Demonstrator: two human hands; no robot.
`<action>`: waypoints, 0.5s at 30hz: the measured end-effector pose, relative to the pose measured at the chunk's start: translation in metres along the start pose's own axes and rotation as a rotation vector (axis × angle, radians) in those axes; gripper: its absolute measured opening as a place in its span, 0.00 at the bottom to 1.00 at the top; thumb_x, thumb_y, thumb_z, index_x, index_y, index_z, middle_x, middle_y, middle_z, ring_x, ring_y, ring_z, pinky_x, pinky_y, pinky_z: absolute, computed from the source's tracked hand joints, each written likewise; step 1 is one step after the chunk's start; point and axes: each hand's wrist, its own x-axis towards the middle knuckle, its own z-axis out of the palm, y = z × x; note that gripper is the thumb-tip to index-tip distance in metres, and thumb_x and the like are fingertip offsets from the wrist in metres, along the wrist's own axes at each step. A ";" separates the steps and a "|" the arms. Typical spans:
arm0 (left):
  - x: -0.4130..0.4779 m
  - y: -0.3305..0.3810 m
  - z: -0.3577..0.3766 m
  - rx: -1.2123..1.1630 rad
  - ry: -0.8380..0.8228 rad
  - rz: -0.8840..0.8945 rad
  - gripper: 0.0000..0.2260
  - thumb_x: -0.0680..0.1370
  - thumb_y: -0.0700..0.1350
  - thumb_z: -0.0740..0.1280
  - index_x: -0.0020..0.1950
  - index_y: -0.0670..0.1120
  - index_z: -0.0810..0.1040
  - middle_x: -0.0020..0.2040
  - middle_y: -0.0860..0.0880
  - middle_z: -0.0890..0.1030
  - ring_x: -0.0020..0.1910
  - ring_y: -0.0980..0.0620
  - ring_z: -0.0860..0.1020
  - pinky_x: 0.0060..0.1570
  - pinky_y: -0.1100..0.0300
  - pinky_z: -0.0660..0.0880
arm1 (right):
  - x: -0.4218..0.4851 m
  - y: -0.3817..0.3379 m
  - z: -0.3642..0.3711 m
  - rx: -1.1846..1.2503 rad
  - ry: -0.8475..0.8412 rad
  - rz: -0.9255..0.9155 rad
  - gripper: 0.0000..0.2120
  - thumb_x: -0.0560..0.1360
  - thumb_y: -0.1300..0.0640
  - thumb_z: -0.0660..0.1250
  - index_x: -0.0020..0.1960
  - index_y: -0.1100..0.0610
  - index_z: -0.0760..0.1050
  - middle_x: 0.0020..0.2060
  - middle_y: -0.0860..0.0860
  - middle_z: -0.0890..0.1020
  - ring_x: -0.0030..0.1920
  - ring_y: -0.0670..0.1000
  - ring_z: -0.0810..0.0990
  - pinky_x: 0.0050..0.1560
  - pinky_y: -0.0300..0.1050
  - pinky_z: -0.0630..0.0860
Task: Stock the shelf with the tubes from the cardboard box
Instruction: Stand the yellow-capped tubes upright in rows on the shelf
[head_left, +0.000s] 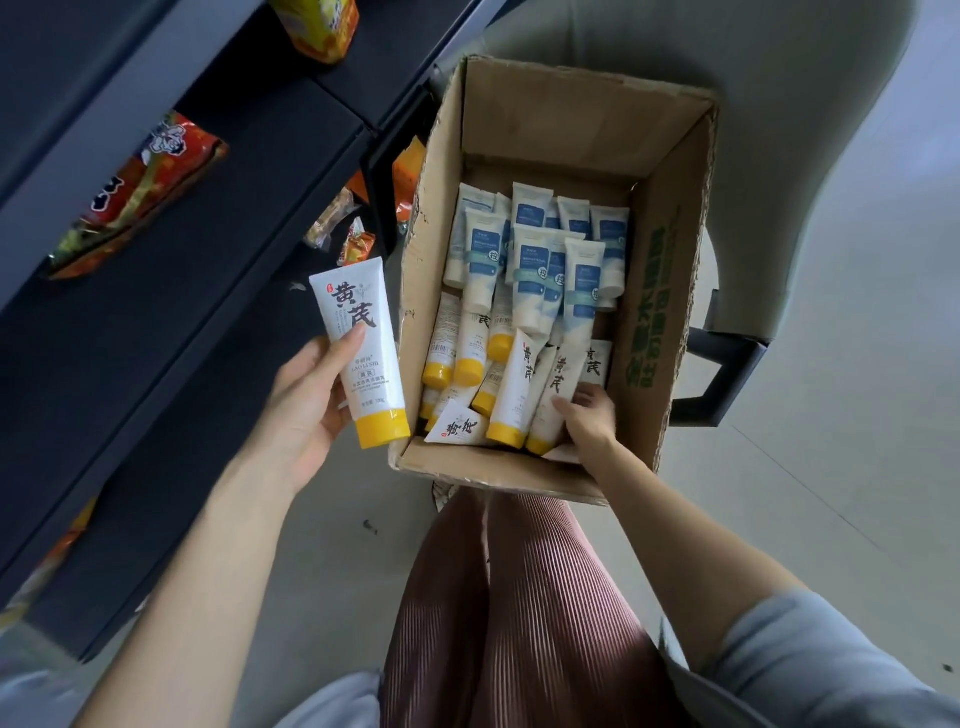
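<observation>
Yellow-capped tube (358, 353) beside cardboard box (670, 291); more inside.

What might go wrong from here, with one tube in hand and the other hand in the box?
1. The left hand holds its tube beside the box while the right hand grips a second tube; split attention may loosen either hold.
2. The second tube leans among loose neighbours; lifting it may topple them.
</observation>
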 end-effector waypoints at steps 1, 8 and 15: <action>-0.003 -0.001 -0.001 0.003 -0.004 0.004 0.15 0.71 0.51 0.68 0.57 0.51 0.78 0.60 0.44 0.80 0.53 0.52 0.78 0.60 0.53 0.72 | -0.001 -0.001 -0.002 0.063 -0.029 0.009 0.18 0.75 0.64 0.67 0.64 0.63 0.70 0.59 0.60 0.78 0.58 0.57 0.78 0.53 0.48 0.77; -0.029 -0.007 -0.011 -0.038 0.019 0.035 0.12 0.74 0.50 0.67 0.56 0.51 0.78 0.60 0.43 0.79 0.54 0.50 0.77 0.58 0.54 0.73 | -0.037 -0.041 0.000 0.448 -0.381 -0.018 0.17 0.78 0.61 0.64 0.65 0.62 0.70 0.56 0.57 0.80 0.49 0.51 0.82 0.40 0.44 0.81; -0.074 0.008 -0.036 -0.124 0.024 0.122 0.17 0.69 0.51 0.70 0.56 0.48 0.79 0.59 0.41 0.80 0.53 0.46 0.77 0.64 0.38 0.68 | -0.111 -0.103 0.005 0.555 -0.746 -0.140 0.23 0.78 0.52 0.63 0.70 0.59 0.67 0.62 0.59 0.77 0.61 0.57 0.77 0.60 0.51 0.76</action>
